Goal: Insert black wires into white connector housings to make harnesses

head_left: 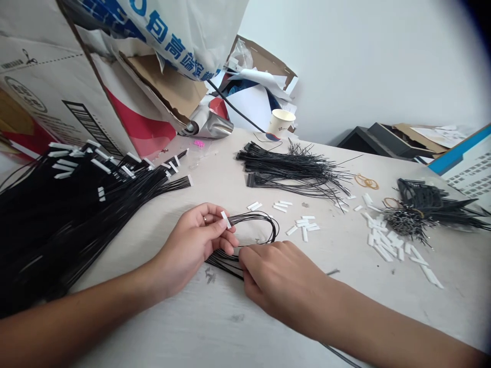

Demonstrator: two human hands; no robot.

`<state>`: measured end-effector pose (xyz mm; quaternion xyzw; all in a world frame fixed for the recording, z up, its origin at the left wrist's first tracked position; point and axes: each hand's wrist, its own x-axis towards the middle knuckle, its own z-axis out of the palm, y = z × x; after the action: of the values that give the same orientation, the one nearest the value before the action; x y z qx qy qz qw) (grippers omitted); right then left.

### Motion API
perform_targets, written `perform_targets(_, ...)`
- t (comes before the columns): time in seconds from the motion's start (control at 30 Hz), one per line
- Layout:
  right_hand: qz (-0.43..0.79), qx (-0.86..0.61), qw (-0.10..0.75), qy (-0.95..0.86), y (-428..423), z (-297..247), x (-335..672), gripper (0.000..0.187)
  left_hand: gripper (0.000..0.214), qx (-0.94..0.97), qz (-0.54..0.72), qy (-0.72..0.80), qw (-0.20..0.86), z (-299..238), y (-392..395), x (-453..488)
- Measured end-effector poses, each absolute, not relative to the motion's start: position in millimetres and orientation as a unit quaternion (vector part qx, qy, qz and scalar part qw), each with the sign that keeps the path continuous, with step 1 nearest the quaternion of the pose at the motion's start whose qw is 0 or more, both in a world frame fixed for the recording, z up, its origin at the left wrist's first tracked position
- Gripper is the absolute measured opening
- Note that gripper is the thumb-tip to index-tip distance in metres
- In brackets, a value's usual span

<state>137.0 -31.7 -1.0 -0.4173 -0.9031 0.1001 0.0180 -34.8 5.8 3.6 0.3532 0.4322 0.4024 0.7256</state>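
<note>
Between thumb and fingers, my left hand [205,230] pinches a white connector [225,220] with thin black wires running out of it. The wires [273,225] bend round in a loop to the right and come back under my hands. My right hand [272,271] is closed over the wires, just right of the left hand. Its fingertips face away from me, so the exact grip is hidden. More black wires [222,259] of the harness pass between the two hands, low over the table.
A heap of black wire harnesses [115,214] with white connectors covers the left. Behind lie black wire bundles [291,171] and a paper cup [282,122]. Loose white connectors [383,240], rubber bands [366,181] and a tied wire bundle [418,204] sit at right. A plastic bag [192,30] hangs over cartons.
</note>
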Motion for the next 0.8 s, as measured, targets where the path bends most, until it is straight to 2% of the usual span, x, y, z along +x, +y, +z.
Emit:
perform_targets(0.13,0.076,-0.405,0.028,-0.911,-34,3,139,0.016,0.008,0.357,0.410,0.428,0.722,2,7,-35)
perform_targets(0.23,0.135,-0.425,0.052,-0.894,-31,14,141,0.014,0.008,0.361,0.411,0.426,0.721,2,7,-35)
perform_targets(0.33,0.289,-0.430,0.073,-0.852,-26,37,147,0.016,0.007,0.366,0.400,0.427,0.724,2,8,-34)
perform_targets(0.47,0.581,-0.372,0.016,-0.724,-22,71,163,0.028,0.007,0.366,0.389,0.445,0.719,3,8,-34)
perform_targets(0.53,0.680,-0.346,0.023,-0.646,-22,80,172,0.028,0.007,0.366,0.386,0.446,0.720,3,8,-34)
perform_targets(0.63,0.714,-0.326,0.135,-0.605,-18,81,183,0.016,0.006,0.369,0.385,0.438,0.724,2,8,-35)
perform_targets(0.7,0.685,-0.323,0.248,-0.605,-12,75,187,0.009,0.006,0.369,0.389,0.436,0.722,1,8,-35)
perform_targets(0.8,0.597,-0.337,0.411,-0.601,1,63,189,0.012,0.007,0.360,0.400,0.442,0.718,1,7,-35)
